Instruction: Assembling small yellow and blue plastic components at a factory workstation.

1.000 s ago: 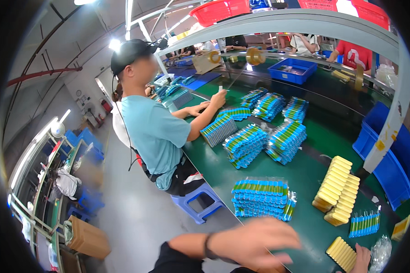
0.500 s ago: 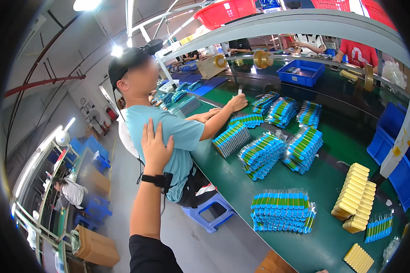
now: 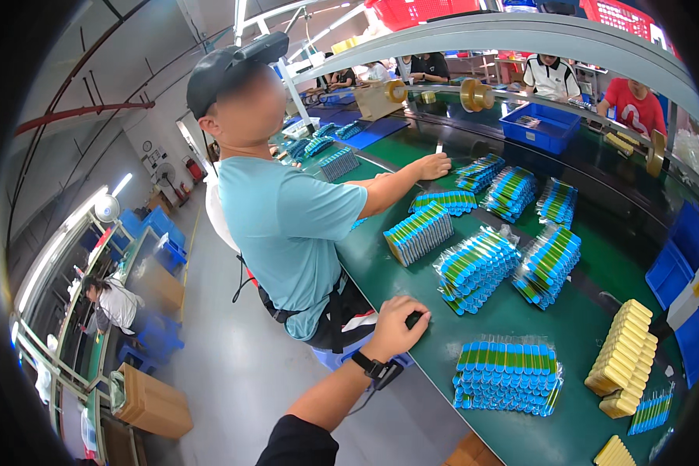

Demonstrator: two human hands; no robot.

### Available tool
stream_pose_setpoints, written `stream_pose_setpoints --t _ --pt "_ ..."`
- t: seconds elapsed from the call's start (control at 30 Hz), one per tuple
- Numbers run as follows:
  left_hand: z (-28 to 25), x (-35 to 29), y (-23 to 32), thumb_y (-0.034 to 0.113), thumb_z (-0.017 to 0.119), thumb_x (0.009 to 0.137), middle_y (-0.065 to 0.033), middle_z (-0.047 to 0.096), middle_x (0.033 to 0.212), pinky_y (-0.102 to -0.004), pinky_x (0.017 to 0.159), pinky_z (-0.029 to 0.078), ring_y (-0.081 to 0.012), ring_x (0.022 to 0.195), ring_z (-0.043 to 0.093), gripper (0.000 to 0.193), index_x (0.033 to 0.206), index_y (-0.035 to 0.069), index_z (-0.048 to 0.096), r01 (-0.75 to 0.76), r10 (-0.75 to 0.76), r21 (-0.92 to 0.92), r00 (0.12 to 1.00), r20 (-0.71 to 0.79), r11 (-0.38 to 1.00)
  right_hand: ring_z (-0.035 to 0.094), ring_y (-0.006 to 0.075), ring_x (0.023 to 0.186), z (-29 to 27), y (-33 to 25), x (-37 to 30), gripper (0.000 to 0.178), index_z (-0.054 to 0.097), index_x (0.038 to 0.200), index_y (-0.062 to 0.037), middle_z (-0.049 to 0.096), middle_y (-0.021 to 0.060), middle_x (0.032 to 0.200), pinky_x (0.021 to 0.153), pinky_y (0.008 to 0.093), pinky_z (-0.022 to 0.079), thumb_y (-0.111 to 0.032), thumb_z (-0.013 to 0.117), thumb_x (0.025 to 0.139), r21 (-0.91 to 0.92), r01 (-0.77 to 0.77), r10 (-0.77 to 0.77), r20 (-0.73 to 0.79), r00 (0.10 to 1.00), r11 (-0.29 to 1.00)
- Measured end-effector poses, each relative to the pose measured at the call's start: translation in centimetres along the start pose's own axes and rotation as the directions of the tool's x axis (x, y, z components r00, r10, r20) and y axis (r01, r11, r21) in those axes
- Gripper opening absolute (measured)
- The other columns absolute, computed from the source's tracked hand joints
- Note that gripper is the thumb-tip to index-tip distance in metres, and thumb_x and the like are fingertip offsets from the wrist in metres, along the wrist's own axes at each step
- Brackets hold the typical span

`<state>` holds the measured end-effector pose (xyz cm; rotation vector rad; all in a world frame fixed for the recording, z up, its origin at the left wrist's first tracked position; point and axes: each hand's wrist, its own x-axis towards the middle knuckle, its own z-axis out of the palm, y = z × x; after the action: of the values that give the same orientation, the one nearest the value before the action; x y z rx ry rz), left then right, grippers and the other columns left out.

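Left hand [image 3: 396, 326] curled over edge of green desk [image 3: 520, 311], near bagged blue packs [image 3: 507, 375]; clamped on nothing discernible. Right hand unseen.

One head-worn fisheye view looks down and leftward from above the near edge of a long green-topped workbench [image 3: 512, 311], which runs from near right to far centre. A seated co-worker in a light blue shirt [image 3: 287, 225] sits close at left. Straight edges bend toward the rim.
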<state>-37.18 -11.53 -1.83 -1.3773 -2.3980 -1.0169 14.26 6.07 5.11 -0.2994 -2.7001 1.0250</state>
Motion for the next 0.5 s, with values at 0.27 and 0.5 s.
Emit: stream_pose_setpoints --t 0.27,0.5 --pt "0.9 0.2 0.2 0.030 0.080 0.097 -0.0119 0.074 0.134 -0.0481 0.106 0.049 -0.0355 0.126 0.068 0.034 0.123 0.009 0.074 0.023 -0.030 -0.052 0.991 -0.130 0.998 0.067 0.0332 0.078 1.2 0.7 0.4 0.006 0.079 0.092 -0.0087 0.074 0.0095 0.084 0.076 0.0448 0.048 -0.008 0.081 0.086 -0.063 0.013 -0.018 -0.083 0.996 0.998" --pt "1.2 0.3 0.9 0.033 0.081 0.095 -0.0121 0.068 0.149 -0.0512 0.116 0.044 -0.0372 0.140 0.061 0.047 0.135 0.011 0.072 0.074 -0.057 0.152 0.992 -0.114 0.986 0.068 0.0335 0.079 1.1 0.6 0.8 0.006 0.078 0.091 -0.0096 0.074 0.0097 0.084 0.076 0.0457 0.049 -0.010 0.083 0.086 -0.091 -0.019 0.013 -0.060 0.998 0.996"
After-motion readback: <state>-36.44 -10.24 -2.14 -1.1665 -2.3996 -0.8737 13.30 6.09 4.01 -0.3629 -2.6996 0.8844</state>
